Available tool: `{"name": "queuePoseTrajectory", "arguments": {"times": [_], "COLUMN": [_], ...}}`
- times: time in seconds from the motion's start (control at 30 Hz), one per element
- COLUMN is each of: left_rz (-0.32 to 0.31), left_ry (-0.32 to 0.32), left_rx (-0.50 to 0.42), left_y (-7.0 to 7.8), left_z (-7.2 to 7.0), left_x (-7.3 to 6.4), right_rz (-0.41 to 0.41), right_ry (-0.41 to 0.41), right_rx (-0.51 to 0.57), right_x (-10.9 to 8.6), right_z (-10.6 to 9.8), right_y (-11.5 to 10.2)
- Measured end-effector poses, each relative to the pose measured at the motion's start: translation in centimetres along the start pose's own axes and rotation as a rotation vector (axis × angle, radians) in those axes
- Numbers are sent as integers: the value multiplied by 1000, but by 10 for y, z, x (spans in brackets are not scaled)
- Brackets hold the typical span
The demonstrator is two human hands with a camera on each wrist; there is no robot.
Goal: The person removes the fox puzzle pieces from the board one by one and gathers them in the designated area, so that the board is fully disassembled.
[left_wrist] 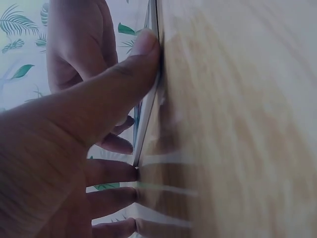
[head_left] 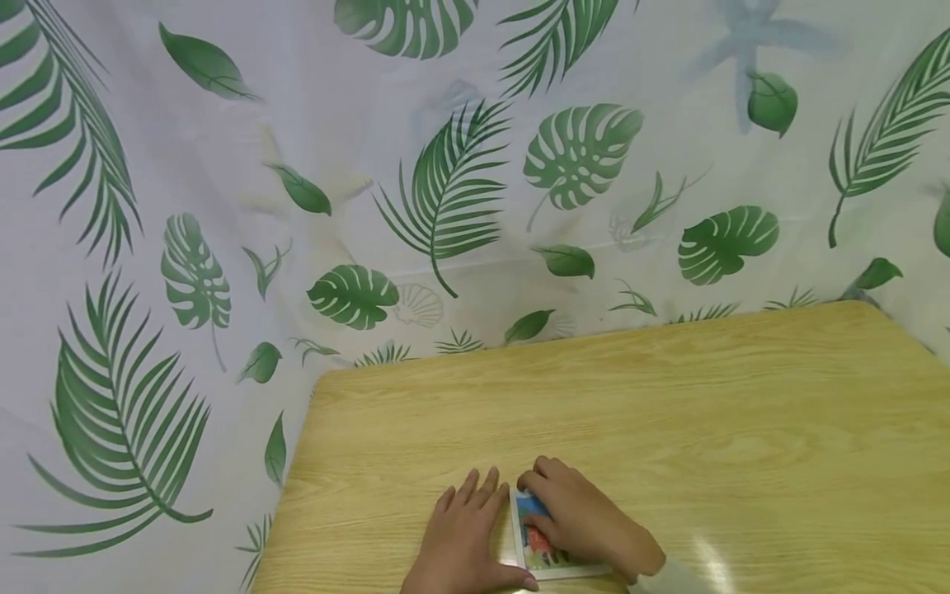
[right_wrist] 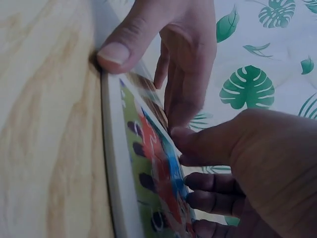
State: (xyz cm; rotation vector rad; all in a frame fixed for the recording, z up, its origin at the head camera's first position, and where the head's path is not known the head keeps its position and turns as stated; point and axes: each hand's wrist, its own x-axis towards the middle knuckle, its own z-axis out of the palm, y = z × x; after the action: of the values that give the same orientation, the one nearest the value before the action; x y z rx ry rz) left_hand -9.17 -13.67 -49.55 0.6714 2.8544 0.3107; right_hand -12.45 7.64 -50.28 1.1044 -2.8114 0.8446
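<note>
Board (head_left: pixel 540 540) lies flat on the table (head_left: pixel 705 429), just in front of me, with both my hands at it. It has a white rim (head_left: pixel 519 528) round a bright picture: blue toward its far side, red in the middle, green and dark patches nearer me.

My left hand (head_left: pixel 462 536) is spread open at the left side, palm down. Its fingers are nearly straight and point away from me, their tips on the wood, the forefinger just beside the far left corner. The thumb stretches out sideways, and its tip touches the rim at the near left corner. That hand has hold of nothing.

My right hand (head_left: pixel 579 511) lies over the right part, hiding much of the picture. Its fingers are bent, not tightly, and reach toward the far left part; the thumb is apart from them in the head view, over the picture. From the right wrist I see the fingertips touching at the far side, but I cannot tell whether they pinch anything.

A pale sleeve (head_left: pixel 671 577) shows behind my right wrist. Past the table hangs a white cloth (head_left: pixel 297 49) printed with green leaves (head_left: pixel 463 194).
</note>
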Motion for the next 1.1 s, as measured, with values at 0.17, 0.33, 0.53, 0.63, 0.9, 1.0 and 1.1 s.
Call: {"name": "queuePoseTrajectory", "arguments": {"times": [0.17, 0.33, 0.53, 0.63, 0.9, 1.0, 1.1], "left_rz": [-2, 2, 4, 2, 12, 16, 15], "left_ry": [-5, 6, 11, 10, 21, 33, 25], "left_rx": [1, -9, 2, -10, -17, -9, -25], "left_y": [1, 2, 1, 0, -2, -2, -3], "left_z": [0, -1, -2, -1, 4, 4, 4], "left_x": [-1, -2, -3, -3, -1, -1, -1], "right_rz": [-51, -139, -72, -31, 39, 25, 32], "right_ry": [15, 63, 37, 4, -70, -66, -60], "right_rx": [-68, -161, -107, -58, 51, 80, 103], "right_x": [-3, -6, -1, 4, 10, 11, 11], "right_z": [-2, -3, -1, 1, 3, 3, 2], "right_y": [0, -2, -5, -7, -7, -5, -4]}}
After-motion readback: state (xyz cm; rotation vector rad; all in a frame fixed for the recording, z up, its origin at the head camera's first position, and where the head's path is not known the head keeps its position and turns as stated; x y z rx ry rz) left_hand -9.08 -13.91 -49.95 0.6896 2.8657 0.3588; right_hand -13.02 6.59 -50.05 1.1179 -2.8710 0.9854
